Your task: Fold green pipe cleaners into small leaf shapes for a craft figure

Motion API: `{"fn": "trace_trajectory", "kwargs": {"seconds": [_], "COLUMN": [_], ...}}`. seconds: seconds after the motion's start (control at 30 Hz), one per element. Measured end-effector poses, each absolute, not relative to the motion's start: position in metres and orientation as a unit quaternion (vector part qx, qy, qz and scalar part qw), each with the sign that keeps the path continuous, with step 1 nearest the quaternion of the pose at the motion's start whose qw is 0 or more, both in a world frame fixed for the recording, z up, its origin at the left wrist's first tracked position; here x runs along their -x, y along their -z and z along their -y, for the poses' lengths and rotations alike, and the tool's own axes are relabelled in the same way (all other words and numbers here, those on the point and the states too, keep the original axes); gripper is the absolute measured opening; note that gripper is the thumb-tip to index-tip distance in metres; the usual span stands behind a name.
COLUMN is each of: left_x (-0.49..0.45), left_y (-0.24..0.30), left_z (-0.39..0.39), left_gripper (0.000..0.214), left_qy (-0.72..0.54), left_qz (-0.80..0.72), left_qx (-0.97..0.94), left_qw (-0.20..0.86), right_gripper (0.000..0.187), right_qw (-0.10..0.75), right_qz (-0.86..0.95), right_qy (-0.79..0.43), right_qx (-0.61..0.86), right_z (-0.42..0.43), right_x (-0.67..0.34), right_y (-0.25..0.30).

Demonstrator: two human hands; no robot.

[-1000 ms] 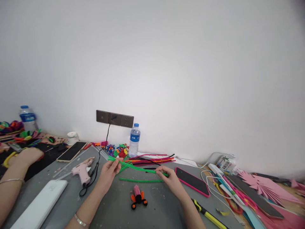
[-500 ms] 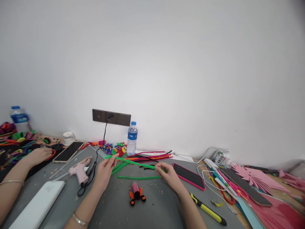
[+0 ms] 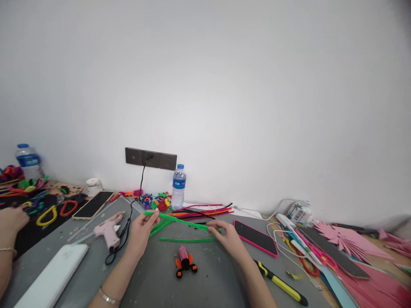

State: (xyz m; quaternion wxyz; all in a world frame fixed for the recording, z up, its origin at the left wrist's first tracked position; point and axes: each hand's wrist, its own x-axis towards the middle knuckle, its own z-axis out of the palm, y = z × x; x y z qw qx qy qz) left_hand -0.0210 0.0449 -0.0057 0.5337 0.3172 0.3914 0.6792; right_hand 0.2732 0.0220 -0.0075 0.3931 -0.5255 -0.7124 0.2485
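Green pipe cleaners (image 3: 184, 221) stretch between my two hands above the grey mat, bowing slightly. My left hand (image 3: 144, 229) pinches them near their left end. At the right end, my right hand (image 3: 227, 236) has thumb and fingers closed on them. Behind my left hand lie more green pipe cleaners (image 3: 163, 225), and one single green pipe cleaner (image 3: 188, 240) rests flat below the held ones. A small pink, orange and black pipe-cleaner figure (image 3: 185, 262) sits on the mat in front of me.
A pink glue gun (image 3: 107, 233) and white power bank (image 3: 51, 276) lie left, near another person's hand (image 3: 13, 220). A water bottle (image 3: 179, 187) stands by the wall. Right are a pink-cased phone (image 3: 256, 238), a yellow-black cutter (image 3: 282, 285), cables and pink paper (image 3: 369, 280).
The held green pipe cleaners bow a little more, and my right fingers have shifted slightly left. The other person's hand has moved left, leaving red-handled scissors in sight.
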Motion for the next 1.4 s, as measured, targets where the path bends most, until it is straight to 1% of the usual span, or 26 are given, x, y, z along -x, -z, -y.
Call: {"fn": "trace_trajectory", "kwargs": {"seconds": [0.1,0.2,0.37,0.43,0.5,0.57,0.67,0.73,0.8,0.87,0.93,1.0,1.13,1.27,1.33,1.4], "left_x": [0.019,0.016,0.01,0.007,0.006,0.005,0.004,0.004,0.005,0.005,0.005,0.004,0.004,0.004,0.003,0.002], "left_y": [0.009,0.011,0.011,0.01,0.009,0.008,0.007,0.007,0.009,0.011,0.012,0.013,0.015,0.018,0.018,0.015], "left_z": [-0.045,-0.043,-0.04,-0.039,-0.038,-0.036,-0.033,-0.033,-0.033,-0.034,-0.035,-0.035,-0.034,-0.034,-0.034,-0.033], "left_gripper": [0.038,0.039,0.039,0.039,0.038,0.036,0.031,0.03,0.029,0.028,0.028,0.028,0.028,0.027,0.028,0.029], "left_qy": [-0.672,-0.663,-0.638,-0.629,-0.621,-0.61,-0.59,-0.578,-0.571,-0.569,-0.571,-0.571,-0.571,-0.566,-0.568,-0.568], "left_qz": [-0.399,-0.406,-0.411,-0.411,-0.412,-0.413,-0.412,-0.412,-0.412,-0.411,-0.411,-0.412,-0.414,-0.408,-0.405,-0.402], "left_qx": [-0.325,-0.332,-0.362,-0.376,-0.39,-0.407,-0.433,-0.454,-0.474,-0.486,-0.487,-0.484,-0.48,-0.479,-0.468,-0.456], "left_qw": [0.533,0.534,0.541,0.543,0.542,0.54,0.542,0.538,0.529,0.52,0.519,0.519,0.522,0.533,0.542,0.554], "right_gripper": [0.019,0.019,0.016,0.018,0.023,0.022,0.024,0.033,0.04,0.038,0.033,0.03,0.027,0.024,0.025,0.026], "right_qw": [0.376,0.364,0.366,0.373,0.395,0.428,0.471,0.477,0.443,0.371,0.32,0.312,0.318,0.288,0.295,0.321], "right_qz": [0.741,0.767,0.785,0.777,0.762,0.739,0.695,0.649,0.581,0.509,0.476,0.489,0.551,0.526,0.512,0.499], "right_qy": [-0.162,-0.137,-0.139,-0.156,-0.178,-0.198,-0.26,-0.377,-0.546,-0.693,-0.759,-0.761,-0.706,-0.727,-0.729,-0.723], "right_qx": [0.533,0.51,0.481,0.482,0.482,0.482,0.477,0.457,0.409,0.35,0.309,0.291,0.312,0.334,0.344,0.355], "right_z": [-0.017,-0.012,-0.006,-0.006,-0.006,-0.008,-0.008,-0.005,0.0,0.005,0.01,0.011,0.008,0.005,0.004,0.002], "right_x": [-0.26,-0.239,-0.207,-0.202,-0.201,-0.204,-0.211,-0.216,-0.221,-0.226,-0.229,-0.23,-0.233,-0.235,-0.236,-0.236], "right_y": [0.006,0.006,0.013,0.015,0.016,0.014,0.006,-0.001,-0.009,-0.015,-0.018,-0.018,-0.01,-0.007,-0.006,-0.005]}}
